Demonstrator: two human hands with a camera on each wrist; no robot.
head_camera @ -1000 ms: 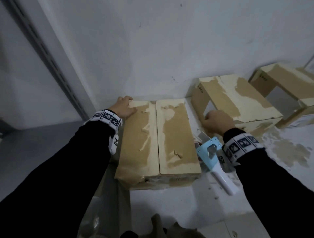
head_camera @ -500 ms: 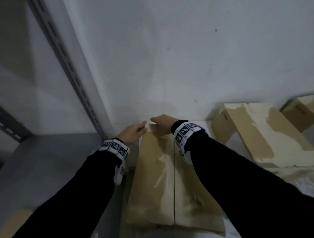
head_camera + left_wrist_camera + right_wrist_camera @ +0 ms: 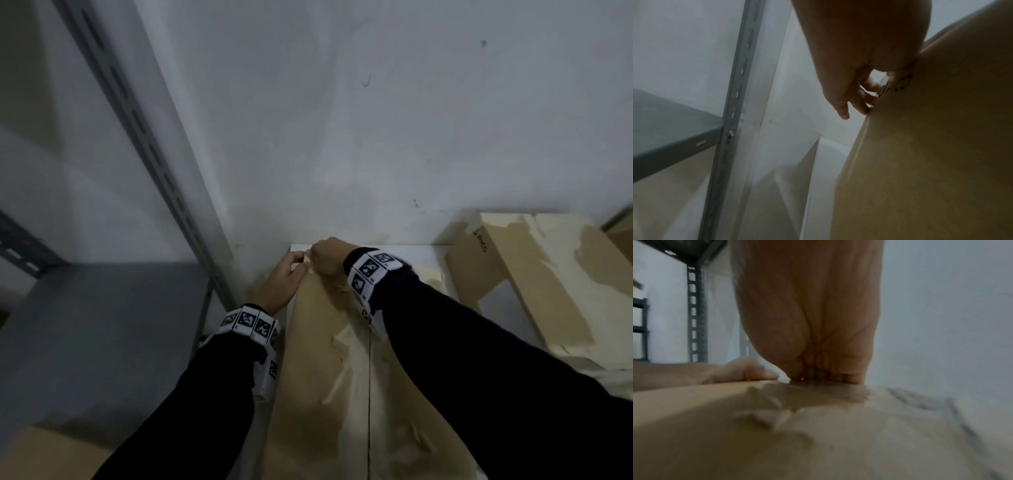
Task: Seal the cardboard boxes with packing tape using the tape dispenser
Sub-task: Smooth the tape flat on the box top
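A long cardboard box (image 3: pixel 325 394) with torn, peeled patches and a centre seam lies lengthwise in front of me on the white table (image 3: pixel 421 253). My left hand (image 3: pixel 286 279) holds its far left corner, and in the left wrist view the fingers (image 3: pixel 855 100) curl round the box's end edge (image 3: pixel 931 146). My right hand (image 3: pixel 327 257) is curled at the far edge of the box top, fingertips (image 3: pixel 828 376) pressed down on the cardboard (image 3: pixel 818 434). Whether it pinches tape cannot be told. The tape dispenser is out of view.
A second peeled cardboard box (image 3: pixel 534 274) lies to the right, with another box's corner (image 3: pixel 621 226) behind it. The white wall stands right behind the box. A slotted metal upright (image 3: pixel 147 147) and a grey shelf (image 3: pixel 102 325) are on the left, with cardboard (image 3: pixel 51 455) below.
My right hand left the second box and the blue tape dispenser and crossed to the first box's far edge, beside my left hand. My view moved up and left, so the dispenser dropped out of sight.
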